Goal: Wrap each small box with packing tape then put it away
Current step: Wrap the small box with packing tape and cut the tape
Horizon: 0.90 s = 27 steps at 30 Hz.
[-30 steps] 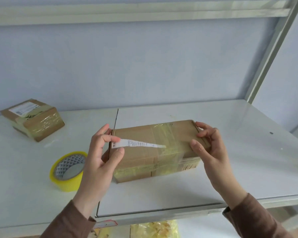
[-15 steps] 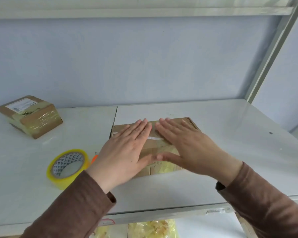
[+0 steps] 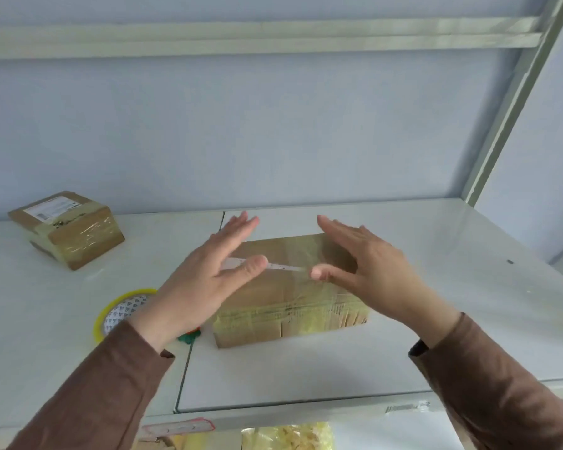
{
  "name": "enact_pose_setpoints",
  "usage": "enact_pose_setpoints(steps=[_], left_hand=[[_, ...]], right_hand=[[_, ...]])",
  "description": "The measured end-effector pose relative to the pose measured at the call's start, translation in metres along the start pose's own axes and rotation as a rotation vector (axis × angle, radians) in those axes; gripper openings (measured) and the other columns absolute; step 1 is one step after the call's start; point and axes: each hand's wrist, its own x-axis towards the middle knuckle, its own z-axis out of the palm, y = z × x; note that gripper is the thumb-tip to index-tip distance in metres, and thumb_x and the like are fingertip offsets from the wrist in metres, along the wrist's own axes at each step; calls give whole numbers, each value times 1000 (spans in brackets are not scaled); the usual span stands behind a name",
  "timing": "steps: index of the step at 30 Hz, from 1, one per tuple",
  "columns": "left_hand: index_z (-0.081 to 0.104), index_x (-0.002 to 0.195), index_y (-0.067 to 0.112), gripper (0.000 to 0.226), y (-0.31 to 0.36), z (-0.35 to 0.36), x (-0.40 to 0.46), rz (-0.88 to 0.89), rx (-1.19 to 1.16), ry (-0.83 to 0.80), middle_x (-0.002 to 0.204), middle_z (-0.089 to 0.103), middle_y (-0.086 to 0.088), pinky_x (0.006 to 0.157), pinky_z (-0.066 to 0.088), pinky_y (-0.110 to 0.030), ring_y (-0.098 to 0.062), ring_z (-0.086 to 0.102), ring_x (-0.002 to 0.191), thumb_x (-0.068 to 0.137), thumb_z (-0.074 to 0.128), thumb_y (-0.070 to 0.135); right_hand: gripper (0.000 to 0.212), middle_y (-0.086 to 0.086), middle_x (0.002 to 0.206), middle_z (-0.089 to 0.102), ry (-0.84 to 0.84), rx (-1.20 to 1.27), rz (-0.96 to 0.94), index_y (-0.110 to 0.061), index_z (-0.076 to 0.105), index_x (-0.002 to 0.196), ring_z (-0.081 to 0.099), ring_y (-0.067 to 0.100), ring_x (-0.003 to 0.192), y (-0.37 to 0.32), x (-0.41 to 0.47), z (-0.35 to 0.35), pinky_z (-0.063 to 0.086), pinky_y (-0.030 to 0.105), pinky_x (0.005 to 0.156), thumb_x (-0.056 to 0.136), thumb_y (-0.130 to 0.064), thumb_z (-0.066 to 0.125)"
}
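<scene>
A long brown cardboard box (image 3: 293, 297), banded with yellowish packing tape and crossed by a white label strip, lies on the white table (image 3: 436, 287) in front of me. My left hand (image 3: 205, 280) hovers over its left end with straight, spread fingers, holding nothing. My right hand (image 3: 371, 274) hovers over its right end the same way, thumb pointing inward. The yellow roll of packing tape (image 3: 121, 311) lies flat on the table to the left, partly behind my left wrist.
A second taped cardboard box (image 3: 67, 228) with a white shipping label sits at the table's back left. A small green and orange object (image 3: 189, 337) peeks out beside my left wrist. A shelf rail runs overhead, with an upright post at the right.
My hands pressed flat on the box top half a second ago; now they have lifted and spread apart toward its two ends. The label strip lies stuck down on the box.
</scene>
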Motion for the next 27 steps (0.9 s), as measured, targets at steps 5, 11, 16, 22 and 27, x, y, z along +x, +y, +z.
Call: enact_pose_setpoints(steps=[5,11,16,22,27], left_hand=[[21,162,39,87,-19,2,-19,-345,-161,83,165,23,20,118,18,-22,5,23,147,87,28,82],[57,127,37,67,-11,22,-26,-242,-478,315,127,65,12,105,48,-48,-13,59,124,83,40,86],[63,113,36,26,-25,46,-35,-213,-421,368,132,47,35,96,42,-15,14,41,131,87,70,37],[40,147,44,81,-35,44,-14,-452,-688,291,137,48,26,99,39,-22,5,49,126,79,84,36],[49,138,35,58,-34,47,1,-569,-849,239,118,71,-5,70,61,-38,-19,76,90,92,72,9]], right_hand=[[73,-8,138,65,-27,643,411,-39,52,144,60,11,127,30,-4,-5,50,29,101,86,-81,37],[65,-16,100,63,224,968,384,-22,62,105,56,-1,86,29,-13,13,40,30,75,80,-82,53],[8,-18,126,62,202,999,391,-24,60,96,58,6,120,35,-24,40,44,29,82,94,-21,68],[57,-24,146,45,78,1017,476,-46,44,146,46,2,132,39,-18,41,39,29,105,96,-33,70],[71,-20,128,60,-34,813,504,-34,43,152,63,7,113,37,-5,44,52,31,97,90,-39,76]])
